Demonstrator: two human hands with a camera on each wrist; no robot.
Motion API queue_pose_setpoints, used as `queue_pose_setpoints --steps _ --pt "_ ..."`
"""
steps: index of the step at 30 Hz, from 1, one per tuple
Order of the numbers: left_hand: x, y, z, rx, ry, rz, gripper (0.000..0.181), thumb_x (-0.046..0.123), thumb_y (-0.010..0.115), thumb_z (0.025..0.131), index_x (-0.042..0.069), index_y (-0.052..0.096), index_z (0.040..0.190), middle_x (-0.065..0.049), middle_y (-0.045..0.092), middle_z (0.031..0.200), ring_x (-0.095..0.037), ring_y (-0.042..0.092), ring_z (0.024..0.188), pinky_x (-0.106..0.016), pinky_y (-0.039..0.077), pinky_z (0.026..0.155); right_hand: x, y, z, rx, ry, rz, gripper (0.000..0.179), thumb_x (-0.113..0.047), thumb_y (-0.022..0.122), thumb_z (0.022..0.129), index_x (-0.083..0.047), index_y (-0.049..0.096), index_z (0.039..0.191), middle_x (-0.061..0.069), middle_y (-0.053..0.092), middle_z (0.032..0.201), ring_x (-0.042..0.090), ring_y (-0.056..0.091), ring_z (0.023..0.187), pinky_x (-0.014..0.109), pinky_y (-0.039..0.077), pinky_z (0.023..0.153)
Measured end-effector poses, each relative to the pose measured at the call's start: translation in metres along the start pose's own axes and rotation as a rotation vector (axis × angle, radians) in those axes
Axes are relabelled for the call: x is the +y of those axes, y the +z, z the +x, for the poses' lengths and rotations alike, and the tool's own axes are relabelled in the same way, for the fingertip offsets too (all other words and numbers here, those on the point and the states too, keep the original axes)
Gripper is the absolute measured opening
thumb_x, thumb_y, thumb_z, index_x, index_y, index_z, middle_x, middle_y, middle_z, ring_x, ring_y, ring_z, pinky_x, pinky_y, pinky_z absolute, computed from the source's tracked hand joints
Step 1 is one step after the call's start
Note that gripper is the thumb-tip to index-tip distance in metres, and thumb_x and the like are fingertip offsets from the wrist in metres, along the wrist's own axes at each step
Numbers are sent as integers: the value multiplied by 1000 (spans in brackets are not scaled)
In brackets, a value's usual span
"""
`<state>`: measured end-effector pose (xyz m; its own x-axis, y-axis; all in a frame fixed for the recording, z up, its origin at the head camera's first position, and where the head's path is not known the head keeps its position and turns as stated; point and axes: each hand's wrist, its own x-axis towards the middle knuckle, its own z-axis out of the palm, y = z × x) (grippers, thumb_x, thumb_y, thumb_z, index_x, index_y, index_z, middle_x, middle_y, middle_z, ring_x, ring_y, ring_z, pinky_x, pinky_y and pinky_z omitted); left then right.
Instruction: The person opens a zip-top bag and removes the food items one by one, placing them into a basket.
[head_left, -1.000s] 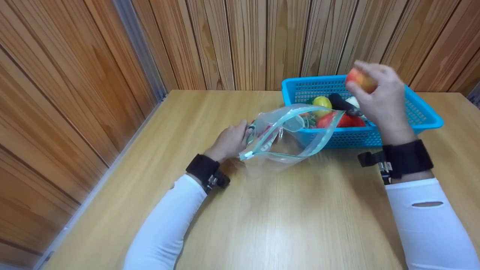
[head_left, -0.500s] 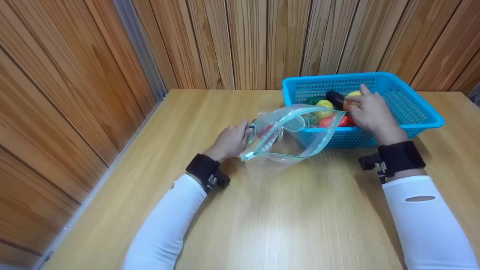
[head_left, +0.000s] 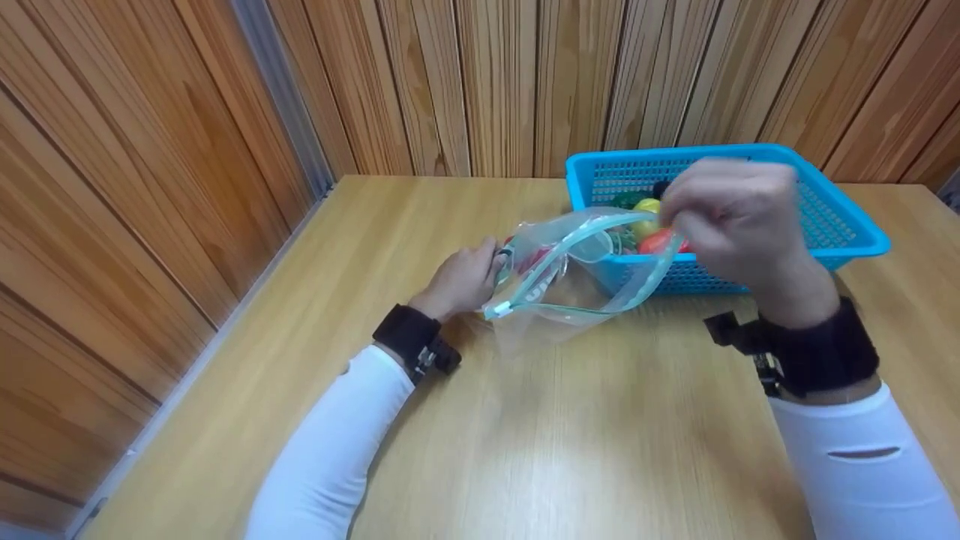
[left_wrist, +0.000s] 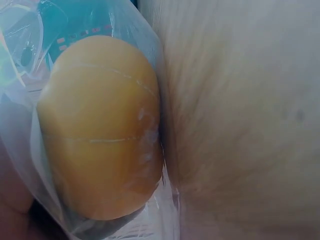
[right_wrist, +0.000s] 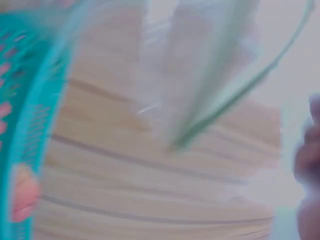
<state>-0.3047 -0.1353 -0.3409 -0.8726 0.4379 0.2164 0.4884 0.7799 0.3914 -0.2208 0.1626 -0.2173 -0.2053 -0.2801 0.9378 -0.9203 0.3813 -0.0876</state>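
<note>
A clear zip bag (head_left: 551,330) with a pale green zip edge and white slider stands with its mouth open on the table. My left hand (head_left: 461,279) grips its left end. Inside, a rounded yellow-orange thing (left_wrist: 102,130) fills much of the left wrist view; its kind is unclear. My right hand (head_left: 739,225) is at the bag's right corner, with fingers bent and blurred. In the right wrist view, the thumb (right_wrist: 24,194) and fingers (right_wrist: 309,155) are apart, with the zip corner between them. Behind stands a blue basket (head_left: 840,217), partly hidden by hand and bag.
In the basket lie a yellow round fruit (head_left: 646,214), a red fruit or vegetable (head_left: 657,241) and something dark (head_left: 660,189). A wooden wall (head_left: 495,90) rises behind the table (head_left: 585,435), and another wooden wall (head_left: 97,195) stands at the left.
My right hand lowered an orange-red round fruit into the basket and let go of it. It has since come back toward me, to the bag's right corner. My left hand has stayed put.
</note>
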Motion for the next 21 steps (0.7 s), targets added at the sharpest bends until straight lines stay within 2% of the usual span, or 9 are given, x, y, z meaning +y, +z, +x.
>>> queue_pose_setpoints --steps 3,5,8,11,14,17,19,21 --pt "-2 1 -1 8 -8 -10 24 25 39 108 6 50 118 -3 50 81 -18 51 70 -28 37 61 -13 2 1 -364 -11 42 29 11 50 74 -9 70 65 -2 60 60 6 41 49 14 31 48" --pt "-3 1 -2 25 -12 -13 23 25 40 108 7 51 117 -4 52 83 -19 52 74 -29 38 64 -19 9 1 -551 49 15 29 10 54 75 -11 73 71 -6 60 63 4 42 51 17 34 47" --pt "-3 2 -3 72 32 35 23 24 41 107 5 53 113 -8 56 91 -24 53 86 -34 43 74 -24 23 -3 -782 173 -34 28 7 56 80 -11 77 82 -5 66 72 6 47 57 21 38 49" --pt "-3 2 -3 118 67 106 25 23 42 106 3 57 111 -13 58 101 -29 52 97 -40 44 86 -23 36 -9 -957 234 -73 20 -2 64 89 -11 78 98 -2 71 87 11 54 68 23 45 57" --pt "-2 2 -3 139 33 121 26 24 42 107 4 58 112 -11 57 103 -28 52 97 -41 45 87 -17 45 -16 -1016 217 -69 19 -8 70 91 -12 75 109 0 71 94 15 58 77 27 50 64" --pt "-1 2 -2 137 -2 99 26 26 41 107 5 57 111 -9 56 95 -24 53 88 -36 47 79 -11 49 -22 -981 181 -65 32 -10 75 88 -14 72 119 1 72 107 18 60 94 30 55 73" --pt "0 2 -1 138 16 92 25 24 42 107 4 56 108 -9 56 89 -24 55 82 -35 48 74 -8 51 -26 -979 171 -68 32 -8 76 86 -15 71 117 1 71 101 18 58 92 30 54 71" --pt "-1 1 0 125 30 68 23 22 43 107 3 56 107 -10 58 86 -23 57 79 -34 50 71 -7 54 -27 -993 182 -101 34 -7 76 84 -15 68 117 1 68 105 18 56 95 28 53 71"
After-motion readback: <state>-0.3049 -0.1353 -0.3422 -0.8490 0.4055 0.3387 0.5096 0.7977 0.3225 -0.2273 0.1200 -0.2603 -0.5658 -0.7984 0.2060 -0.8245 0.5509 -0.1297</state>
